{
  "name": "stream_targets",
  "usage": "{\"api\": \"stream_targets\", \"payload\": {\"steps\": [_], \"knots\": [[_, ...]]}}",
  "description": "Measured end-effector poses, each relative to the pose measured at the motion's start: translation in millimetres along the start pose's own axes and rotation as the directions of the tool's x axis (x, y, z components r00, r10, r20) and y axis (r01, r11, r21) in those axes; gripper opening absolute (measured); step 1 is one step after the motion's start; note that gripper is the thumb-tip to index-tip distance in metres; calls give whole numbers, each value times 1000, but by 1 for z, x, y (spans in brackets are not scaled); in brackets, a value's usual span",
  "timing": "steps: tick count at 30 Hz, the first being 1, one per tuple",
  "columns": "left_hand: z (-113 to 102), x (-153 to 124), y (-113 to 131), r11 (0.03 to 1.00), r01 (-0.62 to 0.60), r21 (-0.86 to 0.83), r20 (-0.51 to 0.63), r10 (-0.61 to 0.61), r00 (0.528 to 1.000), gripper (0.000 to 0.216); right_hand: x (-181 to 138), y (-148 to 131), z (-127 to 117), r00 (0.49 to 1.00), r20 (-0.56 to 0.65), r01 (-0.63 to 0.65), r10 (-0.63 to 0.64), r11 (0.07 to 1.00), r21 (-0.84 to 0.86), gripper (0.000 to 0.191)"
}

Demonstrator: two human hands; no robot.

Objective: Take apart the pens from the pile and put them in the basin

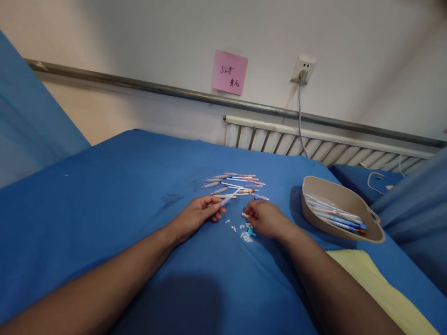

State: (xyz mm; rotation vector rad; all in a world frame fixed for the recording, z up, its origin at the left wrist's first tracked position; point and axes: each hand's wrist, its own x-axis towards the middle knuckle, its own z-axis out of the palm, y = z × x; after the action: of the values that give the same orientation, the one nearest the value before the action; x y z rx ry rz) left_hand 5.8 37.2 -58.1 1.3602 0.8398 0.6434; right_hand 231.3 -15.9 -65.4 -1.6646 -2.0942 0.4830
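Observation:
My left hand [206,208] is closed around a pale pen barrel [226,200], with a thin white refill [236,191] sticking out of its upper end. My right hand [263,217] pinches a small whitish piece [245,215] between thumb and fingers; its exact kind is too small to make out. Below the right fingertips lies a loose heap of small white plastic parts [246,237], with a teal part [251,232] among them. Just beyond both hands, several pen barrels [220,190] and white refills [232,185] are spread in rough rows.
A beige basket [375,235] to the right holds several finished-looking pens [335,215]. In front of it lies a yellow cloth [377,284]. Blue sheeting [104,195] covers the surface. Behind are a radiator [272,138], a metal rail [167,90] and a plugged-in cable [300,111].

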Motion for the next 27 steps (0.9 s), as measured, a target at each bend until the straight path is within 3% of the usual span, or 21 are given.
{"api": "stream_targets", "payload": {"steps": [3,6,9,18,27], "knots": [[0,0,2,1000,3,25,-30,-3,1000,28,4,7,2,999,-49,-12,23,976,219,8],[0,0,4,997,3,75,-67,3,998,30,10,17,1,996,-76,8,42,831,556,19],[0,1,4,992,-11,128,-81,21,997,29,13,24,-5,996,-74,15,52,710,704,24],[1,-2,4,969,-29,244,-51,42,998,26,12,20,-6,995,-71,11,66,652,759,24],[1,-2,3,961,-50,272,-51,66,996,28,10,21,-5,996,-72,14,51,713,701,23]]}}
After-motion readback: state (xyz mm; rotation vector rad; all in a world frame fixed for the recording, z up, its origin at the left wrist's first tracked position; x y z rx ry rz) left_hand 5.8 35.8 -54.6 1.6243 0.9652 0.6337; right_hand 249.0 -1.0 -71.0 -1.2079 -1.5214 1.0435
